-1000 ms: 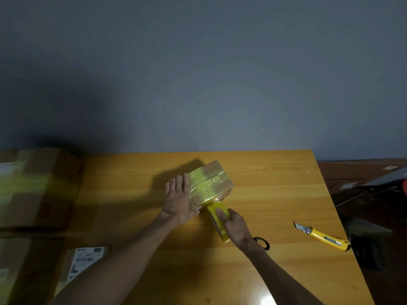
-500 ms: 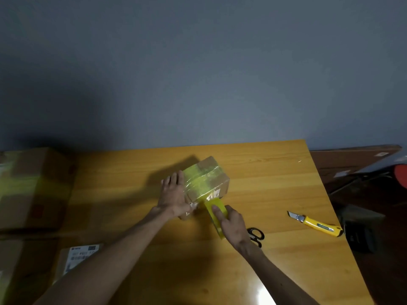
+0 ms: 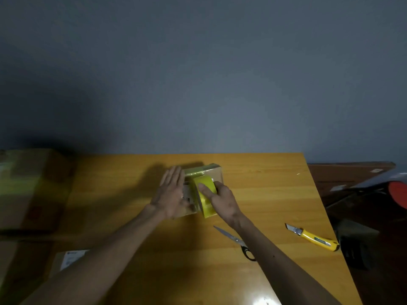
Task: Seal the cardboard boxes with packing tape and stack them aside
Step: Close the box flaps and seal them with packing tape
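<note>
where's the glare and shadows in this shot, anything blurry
head view: dim overall; a bright glare spot on the table at its near edge; the left hand and box throw a soft shadow up-left; the big boxes at far left are dark and blurred; the knife looks fairly sharp.

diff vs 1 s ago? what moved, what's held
The right hand, gripping the tape roll throughout, carried it from the near side of the box up onto its top. The left hand stays flat against the box's left side. The scissors and utility knife lie unmoved on the table.
</note>
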